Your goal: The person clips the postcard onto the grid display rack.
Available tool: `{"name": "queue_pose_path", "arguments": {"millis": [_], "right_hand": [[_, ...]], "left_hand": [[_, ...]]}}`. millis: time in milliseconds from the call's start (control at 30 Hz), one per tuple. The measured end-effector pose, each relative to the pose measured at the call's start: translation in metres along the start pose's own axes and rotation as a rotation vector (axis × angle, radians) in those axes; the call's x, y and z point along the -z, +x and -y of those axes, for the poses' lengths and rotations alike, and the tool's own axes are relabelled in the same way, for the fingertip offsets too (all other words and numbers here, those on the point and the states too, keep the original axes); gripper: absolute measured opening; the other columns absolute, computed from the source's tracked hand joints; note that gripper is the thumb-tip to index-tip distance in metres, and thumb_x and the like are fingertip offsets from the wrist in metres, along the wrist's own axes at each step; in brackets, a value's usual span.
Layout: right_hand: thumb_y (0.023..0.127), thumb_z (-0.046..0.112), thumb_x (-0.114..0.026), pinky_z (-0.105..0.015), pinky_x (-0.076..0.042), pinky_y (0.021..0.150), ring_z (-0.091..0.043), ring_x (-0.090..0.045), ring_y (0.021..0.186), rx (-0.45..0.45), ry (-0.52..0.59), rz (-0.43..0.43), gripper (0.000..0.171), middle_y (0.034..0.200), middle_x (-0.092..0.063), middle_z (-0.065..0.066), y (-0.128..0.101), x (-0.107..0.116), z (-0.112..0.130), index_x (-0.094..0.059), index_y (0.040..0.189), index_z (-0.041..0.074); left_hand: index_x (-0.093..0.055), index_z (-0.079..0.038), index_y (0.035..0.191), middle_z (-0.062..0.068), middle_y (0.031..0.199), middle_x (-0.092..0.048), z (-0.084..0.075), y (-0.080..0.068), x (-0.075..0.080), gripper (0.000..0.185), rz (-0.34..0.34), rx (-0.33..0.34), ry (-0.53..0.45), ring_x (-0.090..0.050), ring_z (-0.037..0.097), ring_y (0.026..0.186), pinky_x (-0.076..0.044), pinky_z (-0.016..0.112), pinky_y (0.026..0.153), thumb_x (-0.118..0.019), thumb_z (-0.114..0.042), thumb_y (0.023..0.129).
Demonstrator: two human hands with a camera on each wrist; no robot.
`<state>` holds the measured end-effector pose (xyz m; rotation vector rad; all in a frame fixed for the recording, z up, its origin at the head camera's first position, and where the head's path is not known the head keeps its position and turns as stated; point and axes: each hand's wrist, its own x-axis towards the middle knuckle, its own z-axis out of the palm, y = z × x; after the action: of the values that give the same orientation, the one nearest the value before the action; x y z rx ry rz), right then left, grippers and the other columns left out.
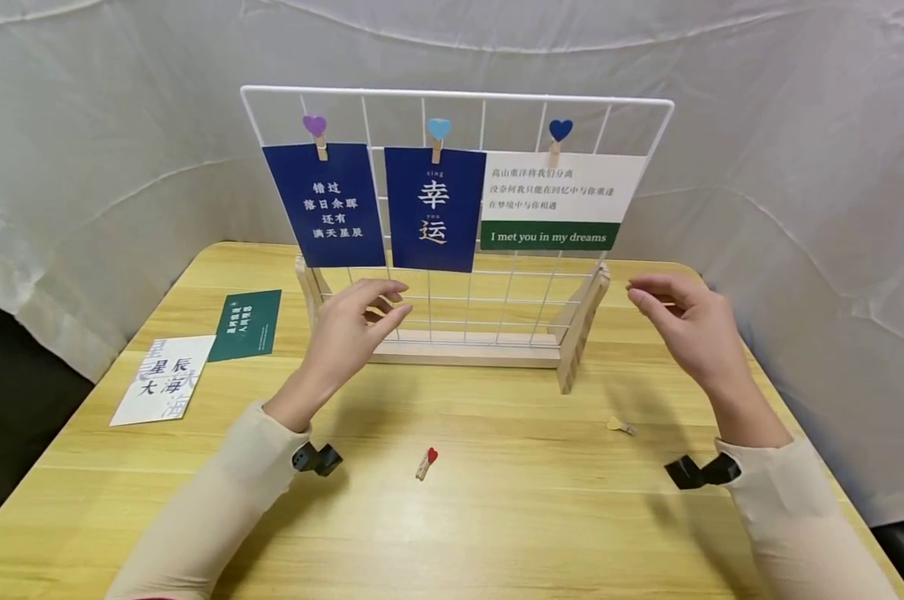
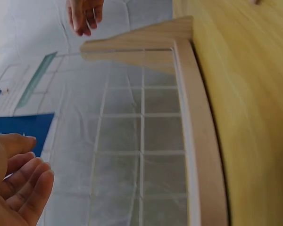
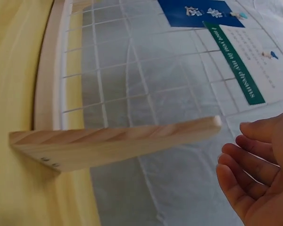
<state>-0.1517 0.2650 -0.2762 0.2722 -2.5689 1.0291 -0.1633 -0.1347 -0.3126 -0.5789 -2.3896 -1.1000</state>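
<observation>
A white wire grid (image 1: 511, 283) stands upright in a wooden base (image 1: 466, 348) on the table. Three cards hang from it on heart pegs: a blue card (image 1: 324, 204), a second blue card (image 1: 434, 208) and a white and green card (image 1: 556, 212). My left hand (image 1: 354, 329) hovers in front of the grid's lower left part with relaxed fingers (image 2: 23, 188), holding nothing. My right hand (image 1: 684, 325) hangs in the air beside the base's right foot (image 3: 118, 141), fingers (image 3: 247, 169) loosely bent and empty.
A red heart peg (image 1: 426, 463) and a yellow heart peg (image 1: 620, 426) lie on the wooden table (image 1: 496, 517) in front of the stand. A green card (image 1: 245, 323) and a white card (image 1: 165, 379) lie flat at the left. White cloth surrounds the table.
</observation>
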Motion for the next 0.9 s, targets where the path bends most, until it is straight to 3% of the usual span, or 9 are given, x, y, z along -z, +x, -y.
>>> {"name": "queue_pose_path", "arguments": {"millis": [333,667,900], "right_hand": [[0.098,0.023,-0.062,-0.007,-0.044,0.079,0.006,-0.057,0.096,-0.008,0.033,0.114,0.029,0.116,-0.067,-0.012,-0.020,-0.007,-0.027,-0.067,0.121,0.006],[0.098,0.028,-0.062,-0.009,-0.045,0.077,0.004,-0.059,0.095,-0.070,0.024,0.199,0.028,0.113,-0.068,-0.008,-0.040,-0.014,-0.052,-0.068,0.119,0.009],[0.097,0.022,-0.064,-0.009,-0.045,0.078,0.002,-0.059,0.096,-0.034,0.019,0.291,0.029,0.114,-0.068,-0.012,-0.048,-0.020,-0.071,-0.066,0.121,0.005]], "left_hand": [[-0.069,-0.007,0.113,0.006,0.099,-0.069,0.032,-0.020,0.018,0.023,0.101,0.136,0.084,-0.064,0.019,0.086,-0.057,0.037,0.074,-0.068,-0.022,0.094],[-0.070,-0.006,0.107,0.007,0.093,-0.069,0.057,-0.028,0.033,0.019,0.045,0.196,0.107,-0.066,0.023,0.085,-0.057,0.042,0.074,-0.067,-0.021,0.095],[-0.069,-0.006,0.109,0.008,0.098,-0.070,0.072,-0.033,0.044,0.024,0.038,0.264,0.137,-0.066,0.026,0.091,-0.056,0.044,0.078,-0.064,-0.026,0.097]]}}
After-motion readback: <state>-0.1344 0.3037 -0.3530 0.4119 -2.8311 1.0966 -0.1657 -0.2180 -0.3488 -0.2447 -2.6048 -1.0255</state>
